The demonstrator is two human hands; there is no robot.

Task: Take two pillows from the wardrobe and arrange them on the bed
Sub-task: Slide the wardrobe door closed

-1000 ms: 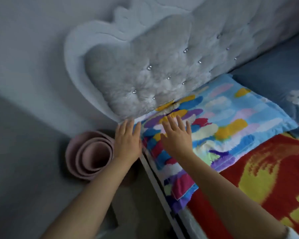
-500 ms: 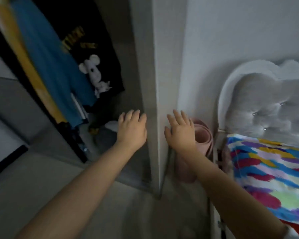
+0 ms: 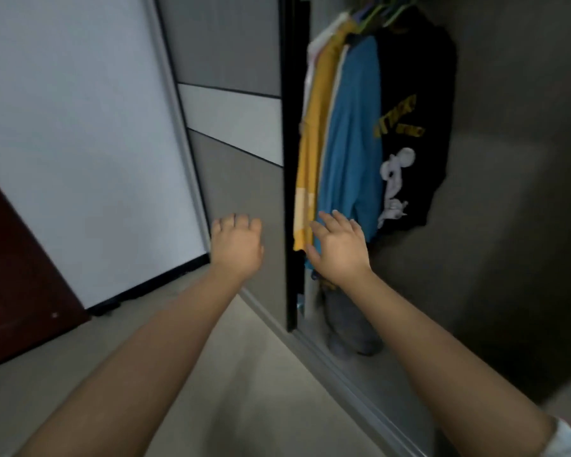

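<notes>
I face the open wardrobe (image 3: 495,225), dark inside. My left hand (image 3: 236,247) is held out in front of the grey sliding door (image 3: 241,192), fingers curled down, holding nothing. My right hand (image 3: 338,249) reaches at the wardrobe opening, fingers spread, just in front of the hem of the hanging clothes (image 3: 350,143). A grey bundle (image 3: 350,324) lies on the wardrobe floor under the clothes; whether it is a pillow I cannot tell. The bed is out of view.
Yellow, blue and black garments hang from green hangers (image 3: 386,11). The door's black edge (image 3: 289,199) and the floor track (image 3: 350,374) border the opening. A white panel (image 3: 80,143) and a dark red door (image 3: 14,275) stand to the left. Beige floor (image 3: 228,374) lies below.
My view has swung left from the bed and its colourful pillow to the wardrobe. Both hands left the pillow and now reach toward the wardrobe opening, still holding nothing.
</notes>
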